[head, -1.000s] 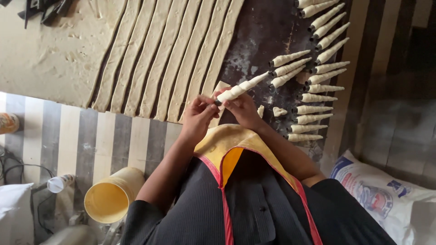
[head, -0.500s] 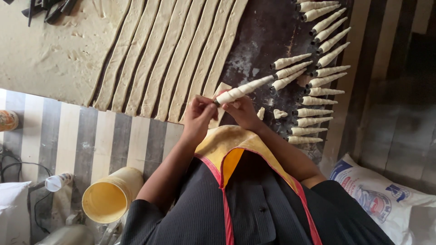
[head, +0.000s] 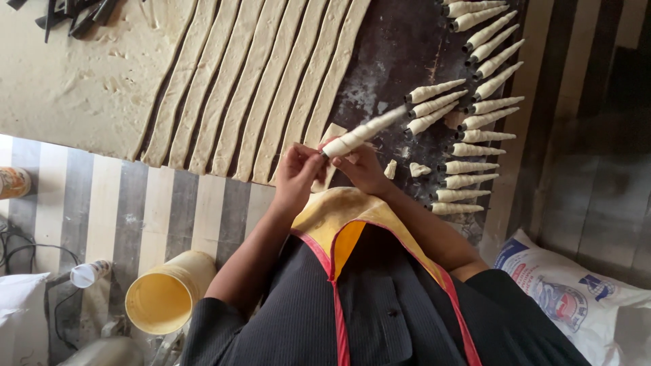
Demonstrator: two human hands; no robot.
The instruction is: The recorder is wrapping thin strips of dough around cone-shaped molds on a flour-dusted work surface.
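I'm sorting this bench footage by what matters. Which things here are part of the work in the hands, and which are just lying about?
In use:
left hand and right hand, both on the dough-wrapped cone
dough strips
finished cones
dough scraps

Lying about:
yellow bucket
printed sack
dark tools
orange can

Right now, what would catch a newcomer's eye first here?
Probably the dough-wrapped cone held between the left hand and right hand at centre. To its right, finished cones lie in rows on the dark worktop; to its left lie long dough strips.
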